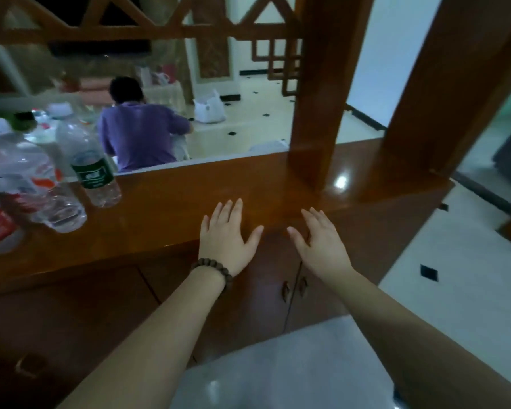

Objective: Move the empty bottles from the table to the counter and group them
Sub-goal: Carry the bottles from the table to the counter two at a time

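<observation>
A wooden post (316, 93) rises from the polished top, with a second post (443, 93) to its right. Cabinet doors (266, 290) with paired handles (292, 287) sit below. Beyond the lattice screen (130, 28), a person in a purple shirt (139, 137) sits facing away. A white bag (208, 109) rests on the tiled floor (443, 278).

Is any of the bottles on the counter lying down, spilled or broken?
Nothing stands out. The green-label bottle and the red-label bottles stand upright together at the counter's left end, dry around them; blur hides fine damage.
</observation>
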`<action>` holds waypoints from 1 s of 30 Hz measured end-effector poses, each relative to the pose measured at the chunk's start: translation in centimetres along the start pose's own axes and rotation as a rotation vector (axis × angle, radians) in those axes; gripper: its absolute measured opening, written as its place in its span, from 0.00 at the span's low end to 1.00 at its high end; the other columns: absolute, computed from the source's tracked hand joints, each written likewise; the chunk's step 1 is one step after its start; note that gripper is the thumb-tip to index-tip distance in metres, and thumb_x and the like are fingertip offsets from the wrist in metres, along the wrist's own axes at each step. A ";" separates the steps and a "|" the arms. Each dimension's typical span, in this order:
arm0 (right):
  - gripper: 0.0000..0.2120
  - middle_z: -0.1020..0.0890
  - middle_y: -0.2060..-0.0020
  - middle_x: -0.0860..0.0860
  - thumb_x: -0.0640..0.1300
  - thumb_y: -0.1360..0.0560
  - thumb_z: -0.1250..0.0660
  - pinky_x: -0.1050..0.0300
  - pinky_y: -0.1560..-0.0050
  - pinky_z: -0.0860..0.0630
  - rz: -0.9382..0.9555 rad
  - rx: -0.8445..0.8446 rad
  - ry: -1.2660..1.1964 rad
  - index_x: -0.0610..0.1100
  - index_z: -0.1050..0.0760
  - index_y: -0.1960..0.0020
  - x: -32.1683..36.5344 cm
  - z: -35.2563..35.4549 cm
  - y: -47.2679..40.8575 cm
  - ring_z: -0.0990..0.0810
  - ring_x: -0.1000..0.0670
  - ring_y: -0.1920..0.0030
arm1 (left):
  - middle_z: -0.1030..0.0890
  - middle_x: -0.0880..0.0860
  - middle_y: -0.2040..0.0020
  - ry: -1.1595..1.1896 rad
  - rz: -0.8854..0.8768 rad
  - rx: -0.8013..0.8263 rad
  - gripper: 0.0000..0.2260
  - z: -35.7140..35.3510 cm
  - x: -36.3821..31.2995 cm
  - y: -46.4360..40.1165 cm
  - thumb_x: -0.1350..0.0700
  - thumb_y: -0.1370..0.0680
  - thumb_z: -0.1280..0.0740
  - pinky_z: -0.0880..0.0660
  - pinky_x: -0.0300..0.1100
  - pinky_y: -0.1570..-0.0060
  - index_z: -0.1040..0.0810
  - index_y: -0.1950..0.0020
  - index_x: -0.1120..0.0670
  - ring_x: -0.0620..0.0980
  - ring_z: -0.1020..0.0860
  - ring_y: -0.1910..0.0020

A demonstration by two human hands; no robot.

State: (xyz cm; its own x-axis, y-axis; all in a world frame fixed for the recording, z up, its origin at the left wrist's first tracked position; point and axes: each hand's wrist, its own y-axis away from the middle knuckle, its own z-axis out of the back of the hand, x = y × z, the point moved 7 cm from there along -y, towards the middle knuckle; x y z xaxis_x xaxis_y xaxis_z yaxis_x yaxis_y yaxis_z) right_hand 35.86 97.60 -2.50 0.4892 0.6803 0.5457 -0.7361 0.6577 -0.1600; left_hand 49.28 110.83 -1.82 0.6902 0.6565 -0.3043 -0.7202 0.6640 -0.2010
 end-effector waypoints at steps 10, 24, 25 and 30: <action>0.29 0.40 0.24 0.47 0.58 0.21 0.45 0.51 0.24 0.49 -0.543 -0.246 0.109 0.44 0.42 0.24 -14.0 9.1 19.2 0.46 0.48 0.23 | 0.42 0.51 0.22 0.110 -0.458 0.201 0.32 -6.8 -18.6 9.1 0.36 0.22 0.47 0.50 0.54 0.25 0.46 0.22 0.49 0.50 0.48 0.23; 0.24 0.31 0.31 0.45 0.55 0.21 0.43 0.53 0.31 0.41 -1.274 -0.671 0.153 0.42 0.31 0.32 -28.2 22.8 56.7 0.36 0.45 0.29 | 0.44 0.51 0.22 0.249 -1.180 0.554 0.31 -13.3 -49.8 36.0 0.38 0.21 0.46 0.53 0.52 0.25 0.48 0.22 0.51 0.50 0.50 0.23; 0.23 0.31 0.31 0.44 0.55 0.20 0.43 0.54 0.31 0.42 -1.314 -0.692 0.164 0.41 0.31 0.32 -28.8 23.6 59.0 0.36 0.45 0.29 | 0.44 0.51 0.22 0.250 -1.221 0.567 0.31 -13.6 -51.7 38.0 0.38 0.21 0.46 0.53 0.52 0.25 0.48 0.22 0.51 0.50 0.50 0.23; 0.26 0.39 0.25 0.47 0.56 0.20 0.44 0.53 0.26 0.47 -1.486 -0.805 0.170 0.43 0.36 0.28 -33.0 28.2 70.3 0.45 0.47 0.24 | 0.42 0.52 0.23 0.298 -1.412 0.597 0.31 -14.3 -62.7 48.6 0.39 0.21 0.45 0.52 0.53 0.26 0.45 0.23 0.52 0.51 0.48 0.23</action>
State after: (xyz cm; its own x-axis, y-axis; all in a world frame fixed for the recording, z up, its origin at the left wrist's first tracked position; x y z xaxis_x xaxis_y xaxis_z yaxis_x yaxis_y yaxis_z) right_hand -45.22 112.26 -8.51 0.5676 -0.6394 0.5187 0.7498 0.6617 -0.0048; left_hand -29.95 96.79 -5.85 0.6680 -0.6422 -0.3759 0.6561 0.7467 -0.1097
